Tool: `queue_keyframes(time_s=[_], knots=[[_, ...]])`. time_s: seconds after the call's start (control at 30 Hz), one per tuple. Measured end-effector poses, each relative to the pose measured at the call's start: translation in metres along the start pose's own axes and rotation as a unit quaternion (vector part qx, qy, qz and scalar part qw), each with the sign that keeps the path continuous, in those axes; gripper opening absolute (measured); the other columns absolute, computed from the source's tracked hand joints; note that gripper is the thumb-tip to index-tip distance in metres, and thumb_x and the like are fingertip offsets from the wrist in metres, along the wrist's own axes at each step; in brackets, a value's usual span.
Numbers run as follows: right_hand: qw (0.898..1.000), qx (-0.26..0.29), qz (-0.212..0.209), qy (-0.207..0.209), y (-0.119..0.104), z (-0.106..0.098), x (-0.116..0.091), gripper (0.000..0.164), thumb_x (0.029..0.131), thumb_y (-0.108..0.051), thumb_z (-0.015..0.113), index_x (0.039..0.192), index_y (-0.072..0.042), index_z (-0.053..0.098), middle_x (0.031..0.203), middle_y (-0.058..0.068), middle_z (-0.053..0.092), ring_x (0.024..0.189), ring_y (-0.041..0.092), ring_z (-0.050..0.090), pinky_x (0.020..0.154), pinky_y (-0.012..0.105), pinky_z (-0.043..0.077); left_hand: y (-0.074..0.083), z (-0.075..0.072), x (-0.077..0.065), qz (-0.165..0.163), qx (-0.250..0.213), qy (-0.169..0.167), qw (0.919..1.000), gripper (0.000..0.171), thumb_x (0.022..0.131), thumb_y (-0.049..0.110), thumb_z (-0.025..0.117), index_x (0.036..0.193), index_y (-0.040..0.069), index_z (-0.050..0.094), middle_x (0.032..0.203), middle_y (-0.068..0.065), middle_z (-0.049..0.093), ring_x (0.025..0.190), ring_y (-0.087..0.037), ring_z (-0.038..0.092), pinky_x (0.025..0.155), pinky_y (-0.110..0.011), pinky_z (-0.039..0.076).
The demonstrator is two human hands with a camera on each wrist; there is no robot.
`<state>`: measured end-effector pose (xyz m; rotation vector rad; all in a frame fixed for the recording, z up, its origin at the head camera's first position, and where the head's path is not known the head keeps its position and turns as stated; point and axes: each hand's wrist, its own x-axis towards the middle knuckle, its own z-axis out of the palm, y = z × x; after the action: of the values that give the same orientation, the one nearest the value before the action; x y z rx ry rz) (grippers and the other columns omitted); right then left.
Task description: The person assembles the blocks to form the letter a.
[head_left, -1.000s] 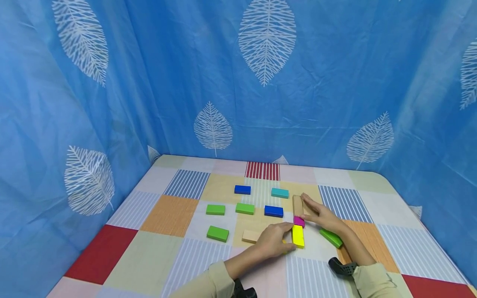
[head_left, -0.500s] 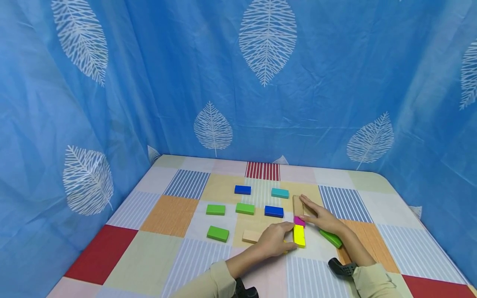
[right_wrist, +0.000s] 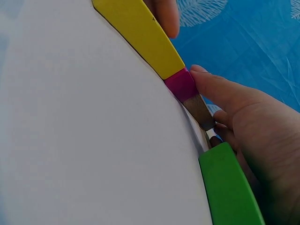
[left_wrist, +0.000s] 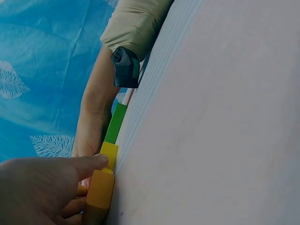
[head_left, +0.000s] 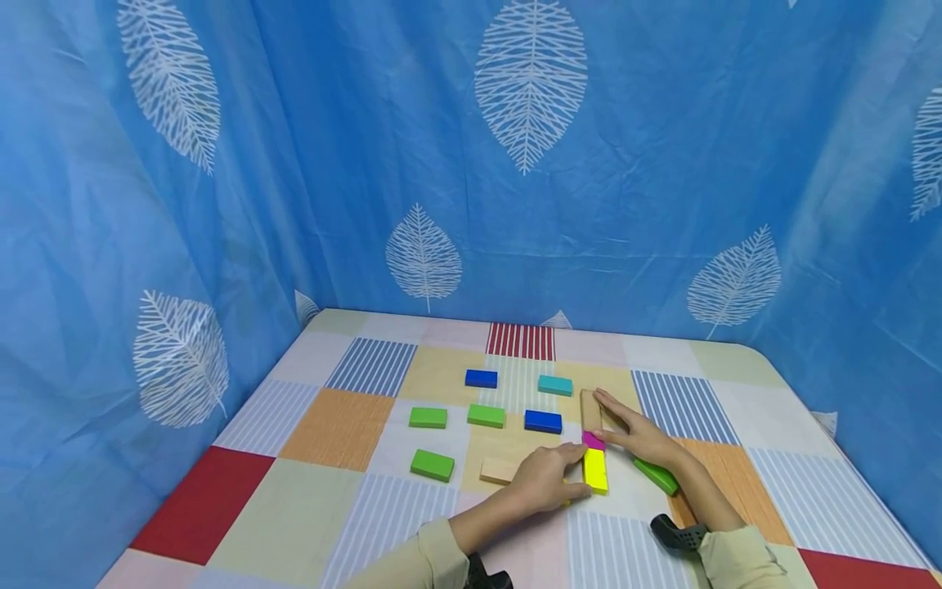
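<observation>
A yellow block [head_left: 595, 472], a magenta block [head_left: 594, 442] and a plain wooden block [head_left: 590, 409] lie end to end in a row. My left hand [head_left: 543, 481] holds the yellow block with thumb and forefinger at its left side; the thumb reaches its near end in the left wrist view. From the right, my right hand [head_left: 642, 435] rests along the row. Its thumb touches the magenta block, and its straight forefinger lies by the far end of the wooden one. A green block [head_left: 655, 474] sits under the right wrist. An orange-yellow block [left_wrist: 99, 194], mostly hidden in the head view, is beside my left fingers.
Left of the row are green blocks [head_left: 486, 415], blue blocks [head_left: 543, 421], a teal block [head_left: 555, 385] and a pale wooden block [head_left: 496, 470] partly behind the left hand. A patchwork cloth [head_left: 346, 507] covers the table. Blue curtains [head_left: 618, 204] enclose it.
The yellow block has slid slightly to the right along with my left hand, nearer in line with the magenta block. My right hand has stayed nearly still.
</observation>
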<state>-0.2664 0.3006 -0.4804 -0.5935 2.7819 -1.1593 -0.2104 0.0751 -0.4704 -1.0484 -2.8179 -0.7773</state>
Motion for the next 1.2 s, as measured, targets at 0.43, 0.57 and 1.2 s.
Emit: queue_keyframes(time_s=[0.43,0.57,1.2], knots=[[1.0,0.004,-0.009,-0.004,0.0035,0.0003,-0.0013,0.071,0.089,-0.031,0.061,0.146,-0.007,0.026,0.15,0.019,0.018,0.134,0.044,0.016,0.1,0.066,0.016,0.0055,0.0008,-0.0013,-0.012,0.038,-0.015,0.9991,0.056,0.083,0.043,0.065,0.13,0.015,0.055,0.127,0.003,0.055,0.116,-0.009,0.051,0.092,-0.026,0.045],[1.0,0.015,-0.016,-0.006,0.0035,-0.0012,-0.0015,0.072,0.089,-0.032,0.061,0.146,-0.006,0.026,0.149,0.021,0.018,0.133,0.045,0.015,0.1,0.066,0.016,0.0053,0.0029,0.0002,-0.008,0.047,-0.01,0.9988,0.056,0.083,0.044,0.065,0.13,0.014,0.055,0.127,0.003,0.055,0.116,-0.007,0.05,0.092,-0.024,0.044],[1.0,0.017,-0.015,-0.001,0.0032,-0.003,0.0008,0.071,0.089,-0.032,0.062,0.145,-0.005,0.027,0.149,0.02,0.019,0.134,0.044,0.016,0.1,0.066,0.016,0.0051,0.0002,-0.0001,-0.006,0.049,-0.006,0.9988,0.057,0.082,0.045,0.066,0.129,0.015,0.056,0.126,0.005,0.056,0.115,-0.006,0.05,0.091,-0.023,0.044]])
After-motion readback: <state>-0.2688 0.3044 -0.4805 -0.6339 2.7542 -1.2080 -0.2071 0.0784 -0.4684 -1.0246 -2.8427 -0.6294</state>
